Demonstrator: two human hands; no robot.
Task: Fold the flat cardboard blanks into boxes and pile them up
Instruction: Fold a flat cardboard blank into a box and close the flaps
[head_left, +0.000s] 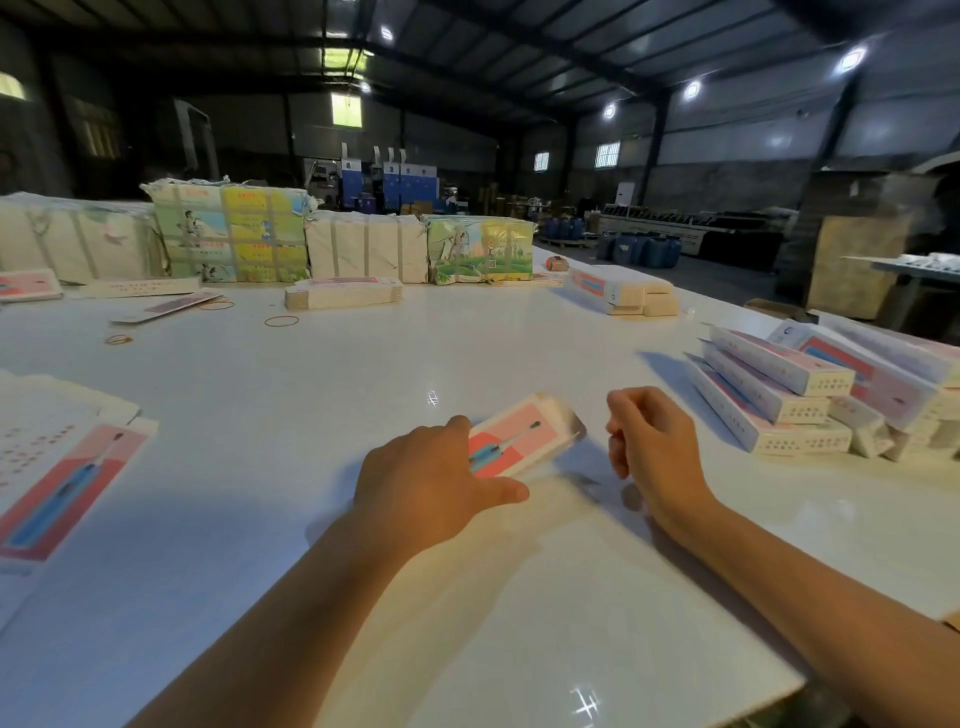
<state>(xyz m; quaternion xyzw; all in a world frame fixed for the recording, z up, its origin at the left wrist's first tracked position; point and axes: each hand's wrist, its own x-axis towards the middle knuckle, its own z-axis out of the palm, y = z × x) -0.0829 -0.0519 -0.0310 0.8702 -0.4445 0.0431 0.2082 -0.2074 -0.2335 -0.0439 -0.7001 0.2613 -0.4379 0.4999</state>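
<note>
Dim warehouse space with roof lamps lies behind a broad glossy white table (363, 364), and near its middle, toward the person, sits the box (519, 441), pink and white with a blue toothbrush printed on it, lying flat with its long axis running from 7 o'clock to 1 o'clock. Its far end flap looks blurred, so whether that end is closed I cannot tell. At the box's 7 o'clock end the left hand (431, 493) covers it, fingers on the far side and thumb stretched along the near edge, gripping the box between them. Just beside the box at 3 o'clock the right hand (649, 441) hovers apart from it, fingers loosely curled and holding nothing. Farther out at 3 o'clock stands the pile of folded boxes (779, 400), several layers of the same long white boxes lying side by side, with more of them behind it at the table's edge. At 9 o'clock the flat blanks (57, 467) lie spread at the table's left edge, one showing the same pink and blue print face up. Toward 12 o'clock a low stack of blanks (343, 293) rests on the table, with loose rubber bands (281, 321) near it at 11 o'clock and a few more boxes (618, 291) at 1 o'clock. Along the far edge stand strapped bundles (228, 234) of printed and plain white card.
</note>
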